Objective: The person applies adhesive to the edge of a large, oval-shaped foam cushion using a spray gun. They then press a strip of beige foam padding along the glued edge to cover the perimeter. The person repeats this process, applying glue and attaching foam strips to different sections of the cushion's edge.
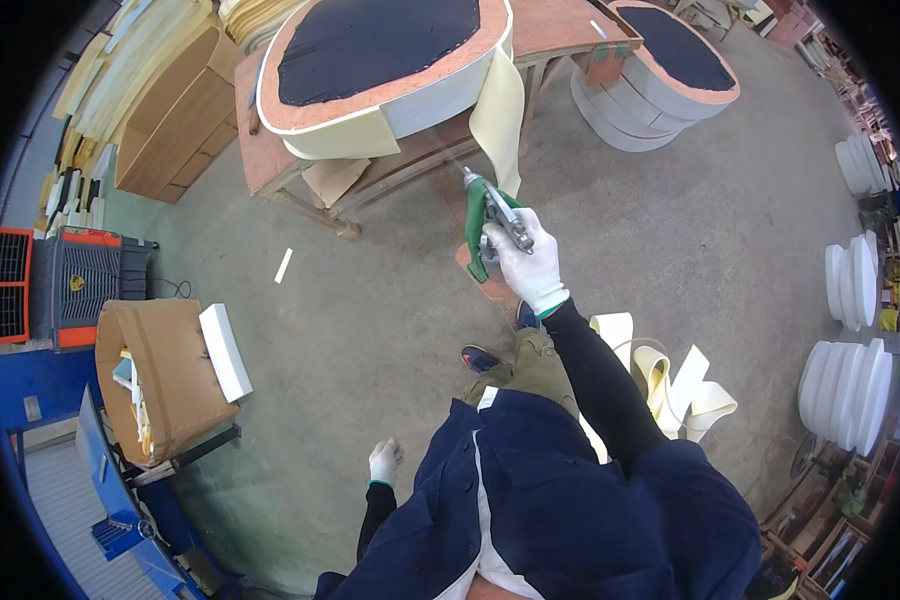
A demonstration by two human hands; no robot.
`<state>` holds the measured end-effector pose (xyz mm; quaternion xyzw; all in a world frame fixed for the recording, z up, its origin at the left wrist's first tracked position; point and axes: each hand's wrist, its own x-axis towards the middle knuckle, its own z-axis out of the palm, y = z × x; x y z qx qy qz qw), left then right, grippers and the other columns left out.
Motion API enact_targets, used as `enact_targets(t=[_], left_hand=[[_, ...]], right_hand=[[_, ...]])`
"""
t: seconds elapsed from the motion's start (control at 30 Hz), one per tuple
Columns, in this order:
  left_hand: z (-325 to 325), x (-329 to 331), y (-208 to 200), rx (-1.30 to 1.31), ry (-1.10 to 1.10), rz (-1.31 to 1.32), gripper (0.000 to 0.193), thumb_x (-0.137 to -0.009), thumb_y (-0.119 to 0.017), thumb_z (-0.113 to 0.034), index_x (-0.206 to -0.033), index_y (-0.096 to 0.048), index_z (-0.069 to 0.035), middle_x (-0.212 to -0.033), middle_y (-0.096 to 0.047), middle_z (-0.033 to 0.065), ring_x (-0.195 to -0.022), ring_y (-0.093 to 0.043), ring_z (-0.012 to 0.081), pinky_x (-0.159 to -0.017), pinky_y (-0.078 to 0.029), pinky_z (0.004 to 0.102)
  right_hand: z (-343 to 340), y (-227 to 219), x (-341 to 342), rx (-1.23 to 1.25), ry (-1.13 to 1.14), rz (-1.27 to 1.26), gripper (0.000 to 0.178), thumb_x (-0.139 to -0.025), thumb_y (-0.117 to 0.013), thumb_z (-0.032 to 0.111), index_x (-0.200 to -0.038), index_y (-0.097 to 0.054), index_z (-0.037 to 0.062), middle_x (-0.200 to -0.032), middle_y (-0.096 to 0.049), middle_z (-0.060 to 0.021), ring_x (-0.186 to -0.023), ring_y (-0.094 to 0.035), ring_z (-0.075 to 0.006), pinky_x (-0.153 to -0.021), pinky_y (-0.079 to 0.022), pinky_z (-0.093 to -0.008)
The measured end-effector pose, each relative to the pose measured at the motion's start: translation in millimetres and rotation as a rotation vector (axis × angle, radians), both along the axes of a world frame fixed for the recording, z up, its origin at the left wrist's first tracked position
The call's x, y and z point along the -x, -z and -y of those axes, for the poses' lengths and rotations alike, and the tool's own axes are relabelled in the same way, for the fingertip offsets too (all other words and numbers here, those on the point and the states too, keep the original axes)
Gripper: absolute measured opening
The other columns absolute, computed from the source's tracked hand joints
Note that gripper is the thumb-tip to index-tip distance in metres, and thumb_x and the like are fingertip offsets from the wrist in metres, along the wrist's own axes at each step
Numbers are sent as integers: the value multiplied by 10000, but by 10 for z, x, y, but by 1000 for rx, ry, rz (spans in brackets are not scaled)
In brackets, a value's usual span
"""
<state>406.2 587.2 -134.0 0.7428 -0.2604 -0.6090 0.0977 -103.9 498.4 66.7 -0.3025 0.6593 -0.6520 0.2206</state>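
My right hand (530, 262), in a white glove with a green cuff, is closed round a spray gun (486, 215) with a green body and metal fittings. Its nozzle points at a pale yellow foam strip (498, 115) that hangs loose off a rounded seat base (432, 106). The base lies on a wooden workbench (570, 30), with black fabric over its middle and a reddish board rim. Another length of foam runs along its front left side. Low by my left side, my gloved left hand (386, 462) hangs with curled fingers, and nothing shows in it.
Coiled foam strips (670, 385) lie beside my right leg. Another rounded base (625, 105) stands beyond the bench. At left are a cardboard box (175, 375) of scraps, an orange-and-grey machine (88, 285) and a wooden cabinet (180, 115). White rounded stacks (845, 390) line the right.
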Motion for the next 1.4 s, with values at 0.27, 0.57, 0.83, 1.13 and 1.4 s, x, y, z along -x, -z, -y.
enact_targets(t=[0.27, 0.57, 0.83, 1.13, 1.4], left_hand=[[-54, -27, 29, -11, -20, -16, 189, -1022, -583, -230, -1066, -622, -51, -886, -624, 23, -712, -582, 119, -594, -447, 279], [-12, -140, 87, -1, 62, 16, 263, -1025, -587, -276, -1150, -625, -48, -1021, -676, 64, -853, -661, 191, -693, -525, 339], [76, -93, 31, -16, 55, 24, 232, -1022, -579, -259, -1099, -633, -47, -964, -663, 46, -802, -641, 163, -674, -500, 317], [238, -44, 13, -28, 90, 49, 245, -1019, -586, -265, -1121, -641, -49, -978, -670, 56, -846, -667, 188, -680, -510, 325], [319, -50, 48, -9, 103, 33, 262, -1016, -595, -271, -1140, -641, -45, -994, -678, 67, -866, -675, 200, -704, -529, 341]], right_hand=[[78, 140, -64, -42, -28, -44, 261, -916, -768, 184, -1058, -618, 26, -823, -671, -71, -734, -646, -141, -691, -520, -305], [149, 589, -60, -185, -11, -38, 285, -923, -763, 240, -1073, -615, 50, -816, -697, -89, -693, -667, -170, -666, -531, -319], [-14, 467, 79, -190, 79, -37, 269, -941, -744, 245, -1070, -612, 48, -799, -704, -87, -686, -680, -174, -664, -531, -319], [-116, 382, 333, -210, 244, -52, 253, -931, -763, 224, -1022, -625, 32, -777, -683, -76, -684, -645, -143, -661, -517, -315], [-135, 258, 358, -119, 248, -7, 216, -938, -754, 149, -1062, -625, 28, -806, -682, -41, -704, -634, -86, -652, -509, -267]])
